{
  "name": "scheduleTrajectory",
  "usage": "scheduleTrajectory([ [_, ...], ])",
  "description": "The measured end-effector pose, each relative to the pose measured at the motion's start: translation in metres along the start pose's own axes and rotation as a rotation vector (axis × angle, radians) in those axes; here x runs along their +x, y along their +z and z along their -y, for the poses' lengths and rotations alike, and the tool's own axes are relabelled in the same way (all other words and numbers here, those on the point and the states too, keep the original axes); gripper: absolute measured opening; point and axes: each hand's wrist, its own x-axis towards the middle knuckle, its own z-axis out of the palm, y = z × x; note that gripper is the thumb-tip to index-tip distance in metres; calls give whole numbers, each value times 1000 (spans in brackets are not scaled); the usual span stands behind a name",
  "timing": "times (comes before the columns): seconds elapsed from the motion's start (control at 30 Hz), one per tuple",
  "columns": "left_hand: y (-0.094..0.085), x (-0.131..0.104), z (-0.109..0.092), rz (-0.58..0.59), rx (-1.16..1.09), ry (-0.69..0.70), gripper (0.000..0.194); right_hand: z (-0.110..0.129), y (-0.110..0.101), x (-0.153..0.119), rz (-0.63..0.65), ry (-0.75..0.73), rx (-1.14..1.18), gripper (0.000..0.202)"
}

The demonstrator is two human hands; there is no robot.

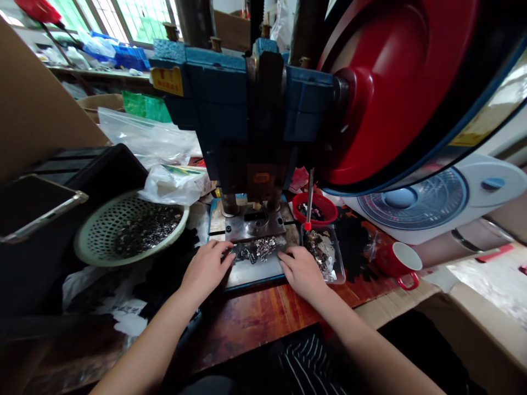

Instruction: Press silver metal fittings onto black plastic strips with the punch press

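Small shiny metal parts [265, 248] lie in a loose pile on the metal plate [251, 273] at the foot of a blue press [222, 99]. My left hand [208, 266] rests at the plate's left edge, fingers bent toward the pile; whether its fingertips hold a part is too small to tell. On the right side of the pile, my right hand [302, 270] touches the plate with its fingers curled, its fingertips partly hidden. A steel die block [255, 225] sits just behind the pile, under the press head.
A green basket [93, 233] of metal pieces stands left. Right of the plate are a clear tray [340, 263], a red bowl [329, 210] and a red mug [391, 259]. The red flywheel [395, 82] overhangs the right side; a phone [37, 206] is far left.
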Motion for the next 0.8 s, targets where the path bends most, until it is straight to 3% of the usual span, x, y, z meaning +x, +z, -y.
scheduleTrajectory([
  [0.2, -2, 4, 0, -1, 2, 40, 22, 0, 0, -8, -34, -34, 22, 28],
  [0.37, -2, 4, -3, -20, -84, 42, 14, 3, 1, -15, -33, -188, 19, 22],
  [0.53, 1, 4, -3, -41, -177, 4, 30, 4, 14, -23, -85, -307, 57, 14],
  [0.67, 0, 2, -1, -38, -170, -25, 34, 8, 17, -21, -82, -288, 115, 15],
  [0.8, -5, -3, 0, -40, -139, -80, 32, 13, 5, 9, -99, -149, 215, 17],
])
